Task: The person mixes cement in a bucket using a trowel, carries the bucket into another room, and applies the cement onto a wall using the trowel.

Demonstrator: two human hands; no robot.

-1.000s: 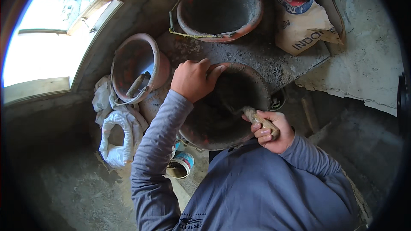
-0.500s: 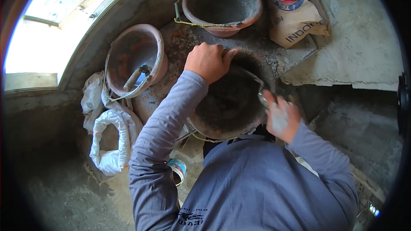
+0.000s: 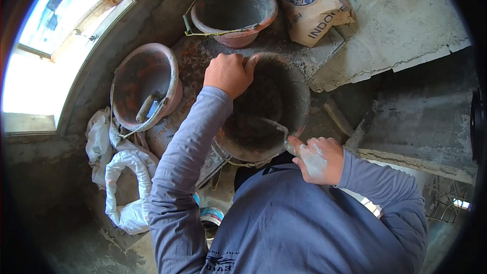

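A round reddish mixing bucket point(image 3: 304, 102), coated grey inside, stands right in front of my body. My left hand point(image 3: 227, 76) is closed over its far-left rim, thumb along the edge. In my right hand point(image 3: 319, 161), at the near-right rim, is a trowel point(image 3: 282, 129), held by its handle with the bent metal neck reaching into the bucket. Its blade is hard to make out against the dark grey inside. Grey-white residue covers the back of my right hand.
A second bucket point(image 3: 274, 14) stands beyond, and a third bucket point(image 3: 175, 71) at left holds another trowel point(image 3: 144, 110). A torn paper bag point(image 3: 312, 18) lies far right by a rough concrete ledge point(image 3: 390, 30). White sacks point(image 3: 133, 215) and a small can point(image 3: 213, 215) sit lower left.
My right hand has brought the trowel toward me and leftward, to the near side of the bucket. My left hand keeps its hold on the rim. The whole view has shifted slightly.
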